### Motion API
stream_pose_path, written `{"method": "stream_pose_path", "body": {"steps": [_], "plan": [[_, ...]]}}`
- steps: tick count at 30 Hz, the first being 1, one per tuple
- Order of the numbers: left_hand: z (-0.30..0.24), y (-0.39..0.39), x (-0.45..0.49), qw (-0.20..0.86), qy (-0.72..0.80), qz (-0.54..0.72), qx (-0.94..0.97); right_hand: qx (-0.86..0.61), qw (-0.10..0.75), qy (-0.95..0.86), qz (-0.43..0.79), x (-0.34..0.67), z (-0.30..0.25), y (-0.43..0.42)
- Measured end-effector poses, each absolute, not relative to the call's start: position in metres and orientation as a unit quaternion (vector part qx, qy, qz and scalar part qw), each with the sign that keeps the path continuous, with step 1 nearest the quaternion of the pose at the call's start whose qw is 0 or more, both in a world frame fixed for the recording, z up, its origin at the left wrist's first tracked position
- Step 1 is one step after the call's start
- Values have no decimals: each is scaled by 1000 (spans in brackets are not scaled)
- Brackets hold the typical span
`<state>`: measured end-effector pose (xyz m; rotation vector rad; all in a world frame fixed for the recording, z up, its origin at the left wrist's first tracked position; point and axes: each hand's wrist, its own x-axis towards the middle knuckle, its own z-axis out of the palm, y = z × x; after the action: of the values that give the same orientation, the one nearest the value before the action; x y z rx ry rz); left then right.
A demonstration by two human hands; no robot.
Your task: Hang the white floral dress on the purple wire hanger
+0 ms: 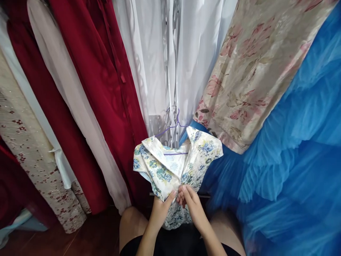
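A white dress with blue and yellow-green flowers (162, 174) hangs by its shoulders on a purple wire hanger (178, 123) in front of me. Its collar crosses over in a V, and the lower part bunches down toward my lap. My left hand (162, 206) grips the left side of the bodice front, thumb on top and fingers hidden underneath. Close beside it, my right hand (190, 201) pinches the front edge just below the V, its fingers curled. Any fastener between the fingertips is too small to make out.
Long red gowns (106, 89) and a pale pink one (66, 78) hang at the left. Behind the hanger are white dresses (197, 53) with dangling straps. A beige floral gown (255, 64) and a ruffled blue tulle gown (293, 170) fill the right. Tiled floor (87, 238) shows at lower left.
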<state>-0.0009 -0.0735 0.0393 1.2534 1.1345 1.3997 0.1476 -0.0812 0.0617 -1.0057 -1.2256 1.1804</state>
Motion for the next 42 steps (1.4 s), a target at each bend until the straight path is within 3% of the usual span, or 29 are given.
{"method": "stream_pose_path", "body": {"steps": [5, 21, 23, 25, 28, 33, 36, 42], "plan": [[50, -81, -2, 445, 453, 571, 521, -458, 523, -540, 474, 138, 64, -61], [49, -80, -6, 457, 486, 537, 516, -391, 499, -510, 581, 158, 73, -64], [45, -78, -12, 381, 542, 565, 492, -402, 508, -481, 591, 163, 77, -68], [42, -79, -14, 229, 595, 614, 465, -407, 511, -466, 596, 168, 80, -71], [40, -82, -2, 77, 580, 624, 518, -402, 495, -481, 602, 169, 84, -76], [42, -82, 31, 200, 485, 536, 662, -388, 483, -508, 599, 163, 88, -77], [46, -75, 36, 215, 463, 514, 689, -396, 481, -519, 586, 168, 103, -66], [67, -68, 29, 206, 476, 409, 751, -371, 587, -482, 534, 177, 177, 2]]}}
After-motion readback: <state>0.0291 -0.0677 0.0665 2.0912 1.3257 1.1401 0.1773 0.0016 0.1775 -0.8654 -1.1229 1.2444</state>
